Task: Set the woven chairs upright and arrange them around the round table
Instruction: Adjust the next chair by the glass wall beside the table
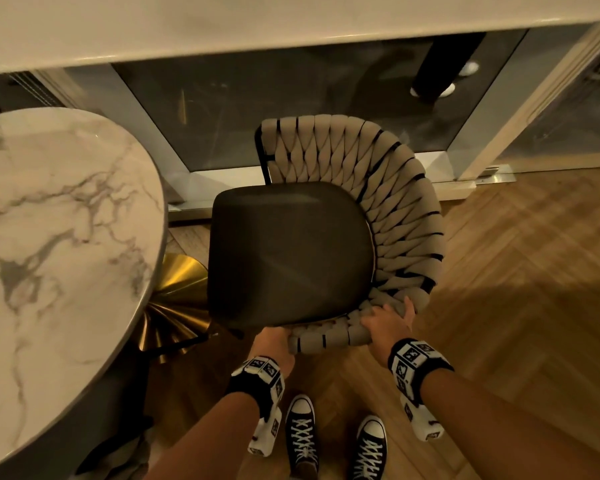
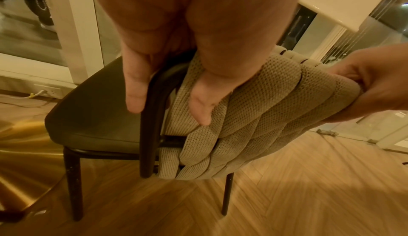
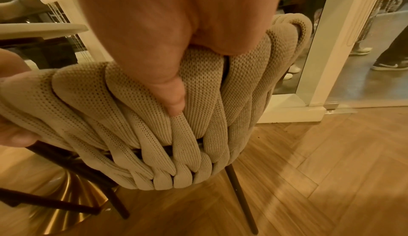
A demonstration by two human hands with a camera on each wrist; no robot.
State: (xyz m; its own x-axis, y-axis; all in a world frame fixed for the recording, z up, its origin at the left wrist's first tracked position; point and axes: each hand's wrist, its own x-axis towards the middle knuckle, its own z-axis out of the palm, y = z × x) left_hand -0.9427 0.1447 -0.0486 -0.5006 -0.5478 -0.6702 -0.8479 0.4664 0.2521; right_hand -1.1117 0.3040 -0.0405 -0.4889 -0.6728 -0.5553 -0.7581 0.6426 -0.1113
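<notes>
A woven chair (image 1: 388, 188) stands upright beside the round marble table (image 1: 49, 237), its dark seat (image 1: 288, 254) turned toward the table. Its beige woven backrest (image 2: 253, 117) curves round the side nearest me. My left hand (image 1: 274, 342) grips the backrest's left end, fingers curled round the black frame tube (image 2: 152, 126) and the weave. My right hand (image 1: 388, 322) grips the top of the woven back further right, its thumb (image 3: 174, 100) pressed on the outer weave (image 3: 132, 126). In the wrist views the chair's thin black legs (image 2: 227, 196) reach down to the floor.
The table's gold pedestal base (image 1: 177, 299) sits close to the chair's seat edge. Behind the chair is a glass door with a pale frame (image 1: 194, 174). A white counter edge (image 1: 291, 32) overhangs at the top. My sneakers (image 1: 302, 434) stand on open herringbone wood floor (image 1: 516, 289).
</notes>
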